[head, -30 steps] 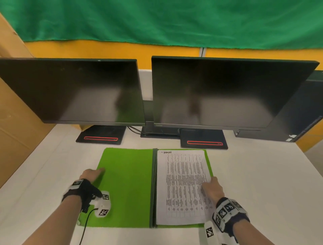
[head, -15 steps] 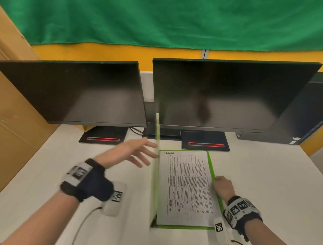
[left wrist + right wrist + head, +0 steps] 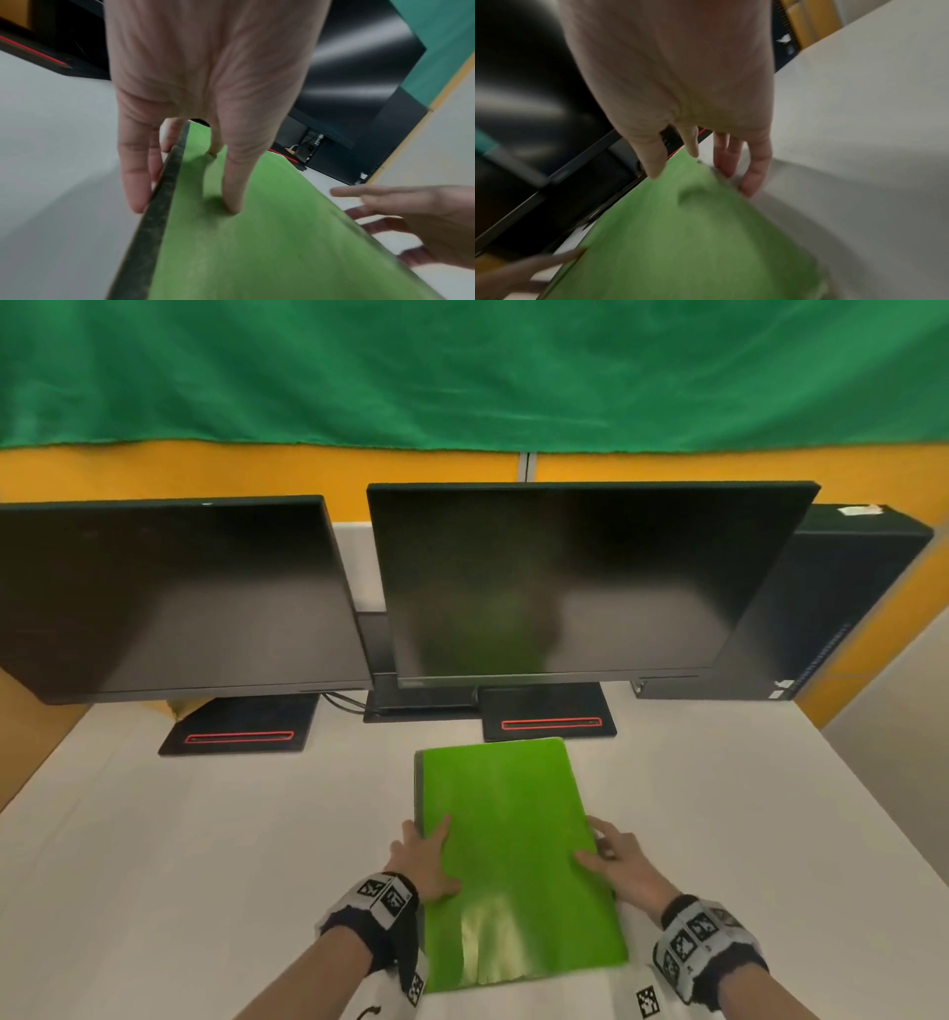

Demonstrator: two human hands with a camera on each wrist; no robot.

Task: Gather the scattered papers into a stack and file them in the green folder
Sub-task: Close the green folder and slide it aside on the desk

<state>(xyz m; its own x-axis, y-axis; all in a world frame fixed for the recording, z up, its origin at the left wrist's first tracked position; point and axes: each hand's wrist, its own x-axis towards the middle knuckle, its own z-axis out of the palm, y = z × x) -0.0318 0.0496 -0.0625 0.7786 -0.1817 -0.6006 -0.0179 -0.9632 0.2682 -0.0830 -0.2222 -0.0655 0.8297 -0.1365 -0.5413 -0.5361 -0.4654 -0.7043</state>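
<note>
The green folder (image 3: 513,839) lies closed on the white table (image 3: 205,865), its dark spine on the left. No papers show; the cover hides whatever is inside. My left hand (image 3: 426,855) rests at the spine, one straight finger on the cover (image 3: 257,253) and the other fingers (image 3: 136,182) down along the spine's outer side. My right hand (image 3: 616,860) sits at the opposite long edge, thumb on the cover (image 3: 693,253) and the remaining fingers (image 3: 754,174) beside the edge on the table. Both hands have straight fingers.
Two dark monitors (image 3: 169,598) (image 3: 575,577) on black stands (image 3: 241,726) close off the back of the table. A black computer tower (image 3: 832,608) stands at the back right. Brown board lines the left side. Bare table lies on both sides of the folder.
My left hand swung the folder's left cover over the printed papers and closed it. Both hands now rest at the closed folder's long edges.
</note>
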